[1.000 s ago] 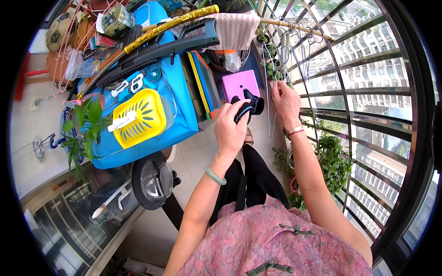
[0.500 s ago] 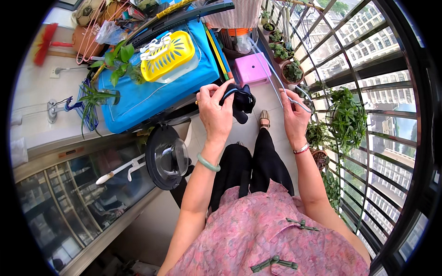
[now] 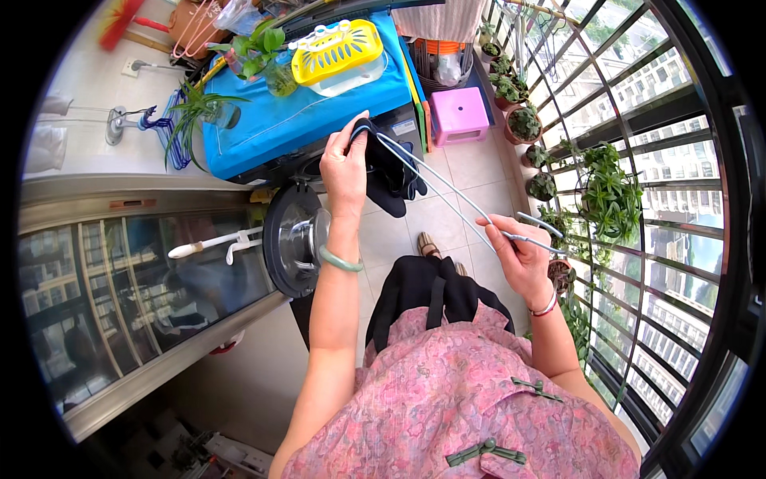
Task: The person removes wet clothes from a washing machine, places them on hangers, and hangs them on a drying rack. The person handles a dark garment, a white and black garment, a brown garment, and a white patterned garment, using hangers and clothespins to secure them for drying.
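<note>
Swung the hanger (image 3: 435,173) across since half a second ago, from well apart to the black garment (image 3: 389,172), far end at the cloth, whether inside or against it impossible to tell. Pinched the garment's edge in the left hand (image 3: 345,174) and gripped the hanger near its hook in the right hand (image 3: 523,259). Held both above the floor (image 3: 399,239), near the pink stool (image 3: 459,114).

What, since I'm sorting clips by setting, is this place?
Probably a home balcony: bars facing outdoors, potted plants along them, and what looks like a washer door.
</note>
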Demonstrator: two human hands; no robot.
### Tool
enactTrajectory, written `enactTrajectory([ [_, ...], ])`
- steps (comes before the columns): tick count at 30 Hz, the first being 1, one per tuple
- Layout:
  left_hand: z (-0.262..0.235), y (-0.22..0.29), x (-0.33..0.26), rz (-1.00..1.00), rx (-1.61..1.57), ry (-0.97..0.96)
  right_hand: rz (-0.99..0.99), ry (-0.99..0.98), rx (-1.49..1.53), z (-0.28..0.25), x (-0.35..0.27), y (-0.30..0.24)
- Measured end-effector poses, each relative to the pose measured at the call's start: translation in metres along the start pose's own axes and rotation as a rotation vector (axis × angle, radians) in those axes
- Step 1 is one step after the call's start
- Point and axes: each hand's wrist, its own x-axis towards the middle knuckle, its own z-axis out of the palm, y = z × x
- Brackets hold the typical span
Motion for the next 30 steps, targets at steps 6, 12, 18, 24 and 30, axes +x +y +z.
enactTrajectory([
  [6, -0.026, 0.014, -0.027, 0.052, 0.203, 0.048, -0.082, -0.054, -0.009, 0.003, -0.013, -0.017],
  [12, -0.044, 0.032, -0.064, 0.088, 0.282, 0.135, -0.098, -0.093, 0.02, -0.009, -0.048, -0.037],
  [18, -0.063, 0.051, -0.104, 0.095, 0.378, 0.17, -0.136, -0.142, -0.029, -0.015, -0.078, -0.047],
  [24, -0.063, 0.092, -0.161, 0.333, 0.586, 0.007, -0.1, -0.263, -0.15, 0.014, -0.077, -0.051],
  [30, -0.063, 0.123, -0.211, 0.516, 0.561, -0.194, -0.158, -0.285, 0.009, 0.04, -0.073, -0.033],
])
